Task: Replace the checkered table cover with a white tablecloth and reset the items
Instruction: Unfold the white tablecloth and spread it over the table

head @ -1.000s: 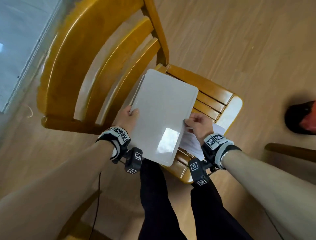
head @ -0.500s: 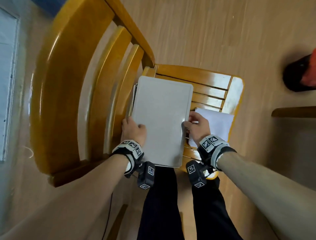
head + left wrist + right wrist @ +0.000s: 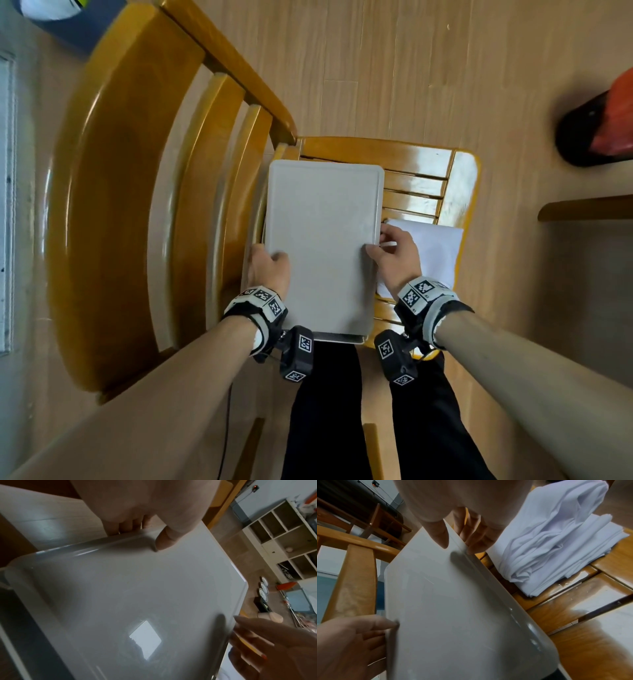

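Lowered and squared since a moment ago, the white tray (image 3: 323, 246) sits over the chair (image 3: 428, 164) seat, each grip, left hand (image 3: 269, 270) and right hand (image 3: 394, 255), pinching a long edge, while the folded white tablecloth (image 3: 433, 253) at three o'clock waits unspread, so most remains.

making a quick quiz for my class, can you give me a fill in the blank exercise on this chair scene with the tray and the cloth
1. The flat white rectangular plastic tray is gripped at its two long edges by ____ hands.
2. The tray is above the slatted seat of a wooden ____.
3. The folded white cloth lies on the seat beside the ____ hand.
4. The left hand's ____ presses on the tray's top face.

Missing words: both; chair; right; thumb
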Available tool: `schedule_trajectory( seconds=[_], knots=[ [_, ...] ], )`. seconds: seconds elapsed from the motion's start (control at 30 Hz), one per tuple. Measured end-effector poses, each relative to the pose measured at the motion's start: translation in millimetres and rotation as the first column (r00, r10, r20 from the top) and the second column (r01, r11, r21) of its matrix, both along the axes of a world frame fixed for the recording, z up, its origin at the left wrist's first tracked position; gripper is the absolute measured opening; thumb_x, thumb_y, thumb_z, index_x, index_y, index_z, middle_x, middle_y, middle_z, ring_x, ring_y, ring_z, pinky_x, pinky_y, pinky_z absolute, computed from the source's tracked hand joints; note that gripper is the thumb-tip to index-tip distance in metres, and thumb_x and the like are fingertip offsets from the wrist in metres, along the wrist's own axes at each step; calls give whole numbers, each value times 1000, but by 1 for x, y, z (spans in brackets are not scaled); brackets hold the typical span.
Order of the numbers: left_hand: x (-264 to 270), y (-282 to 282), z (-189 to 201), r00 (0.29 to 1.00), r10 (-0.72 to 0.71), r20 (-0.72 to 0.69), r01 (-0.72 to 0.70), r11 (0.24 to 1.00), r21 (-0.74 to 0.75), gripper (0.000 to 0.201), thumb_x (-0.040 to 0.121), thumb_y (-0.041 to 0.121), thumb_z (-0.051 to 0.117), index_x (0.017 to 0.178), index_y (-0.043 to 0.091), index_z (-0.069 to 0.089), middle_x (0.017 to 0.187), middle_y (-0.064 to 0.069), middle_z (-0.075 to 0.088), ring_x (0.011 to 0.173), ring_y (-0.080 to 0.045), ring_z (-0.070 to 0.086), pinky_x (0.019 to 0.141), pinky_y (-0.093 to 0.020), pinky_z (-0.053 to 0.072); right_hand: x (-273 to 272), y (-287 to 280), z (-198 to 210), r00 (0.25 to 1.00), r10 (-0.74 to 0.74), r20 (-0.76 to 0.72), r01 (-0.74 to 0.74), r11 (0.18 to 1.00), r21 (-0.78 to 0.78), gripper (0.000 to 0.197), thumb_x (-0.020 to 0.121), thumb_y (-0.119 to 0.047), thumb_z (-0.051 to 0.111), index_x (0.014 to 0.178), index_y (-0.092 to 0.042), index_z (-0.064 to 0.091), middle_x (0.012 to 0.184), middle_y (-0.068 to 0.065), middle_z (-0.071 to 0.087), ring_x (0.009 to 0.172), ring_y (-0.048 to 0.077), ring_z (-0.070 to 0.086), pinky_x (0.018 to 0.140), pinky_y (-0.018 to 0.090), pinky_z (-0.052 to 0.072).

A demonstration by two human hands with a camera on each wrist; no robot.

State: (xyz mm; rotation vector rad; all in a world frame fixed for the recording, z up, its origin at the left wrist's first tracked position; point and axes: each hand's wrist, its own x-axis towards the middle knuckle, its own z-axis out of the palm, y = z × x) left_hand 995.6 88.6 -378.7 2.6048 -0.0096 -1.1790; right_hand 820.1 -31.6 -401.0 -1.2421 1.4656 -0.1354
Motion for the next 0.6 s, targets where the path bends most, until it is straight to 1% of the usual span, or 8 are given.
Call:
schedule_trajectory(
  seconds=[0.03, 0.13, 0.2, 0.3, 0.37, 0.43, 0.5, 0.6],
  knots=[
    [0, -3, 1, 1000, 6, -17, -6, 1000, -17, 41, 98, 23, 44, 138, 12, 38, 112, -13, 59, 76, -25, 54, 58, -29, 37, 1, -1, 1, 1000, -17, 2, 17, 1000, 0, 40, 75, -29, 67, 114, -24, 63, 111, 5, 60, 94, 23, 64, 90, 44, 56],
    [0, -13, -1, 998, 48, -52, -52, 994, -91, 43, 97, 21, 45, 139, 15, 38, 120, -12, 60, 95, -30, 60, 76, -37, 49, 0, -8, 1, 996, -87, -10, 87, 996, -8, 37, 84, -15, 69, 117, -27, 58, 116, 5, 56, 99, 23, 62, 93, 40, 54],
    [3, -20, -1, 996, 67, -57, -73, 992, -105, 37, 97, 21, 45, 133, 13, 44, 117, -14, 60, 97, -32, 60, 79, -38, 49, -2, -13, 1, 996, -83, -27, 82, 996, -19, 33, 87, -14, 67, 118, -22, 60, 114, 4, 56, 98, 24, 62, 92, 38, 54],
    [7, -20, 0, 999, 26, -40, -31, 993, -116, 26, 97, 19, 43, 119, 9, 53, 111, -19, 62, 76, -24, 55, 62, -31, 42, -5, -13, 3, 995, -79, -61, 78, 997, -11, 30, 86, -23, 67, 115, -21, 62, 102, -1, 63, 89, 23, 65, 88, 44, 56],
    [5, -13, 3, 999, -24, -36, 20, 993, -115, 29, 97, 16, 41, 121, 5, 53, 111, -22, 62, 67, -20, 50, 55, -29, 38, -8, -7, 2, 991, -92, -93, 92, 996, -8, 23, 84, -30, 68, 106, -26, 63, 91, -7, 63, 80, 21, 64, 85, 49, 56],
    [1, -5, 4, 998, -49, -49, 43, 993, -111, 34, 97, 15, 40, 128, 5, 51, 117, -23, 60, 84, -31, 62, 65, -36, 50, -13, 1, 2, 987, -110, -120, 110, 994, -8, 16, 84, -34, 68, 97, -30, 61, 86, -9, 62, 76, 21, 63, 83, 51, 56],
    [-3, -1, 7, 996, -61, -57, 55, 993, -100, 36, 96, 16, 41, 129, 4, 51, 124, -24, 58, 108, -41, 60, 84, -48, 53, -17, 9, 3, 982, -121, -145, 121, 993, -8, 13, 85, -32, 69, 93, -31, 59, 85, -9, 62, 74, 21, 63, 82, 52, 56],
    [-7, 3, 6, 994, -80, -77, 73, 993, -89, 40, 95, 21, 42, 134, 14, 51, 133, -13, 58, 116, -37, 59, 95, -53, 52, -22, 15, 1, 976, -121, -180, 119, 993, -23, 13, 87, -28, 70, 94, -28, 59, 86, -8, 64, 78, 20, 65, 86, 49, 56]
  ],
)
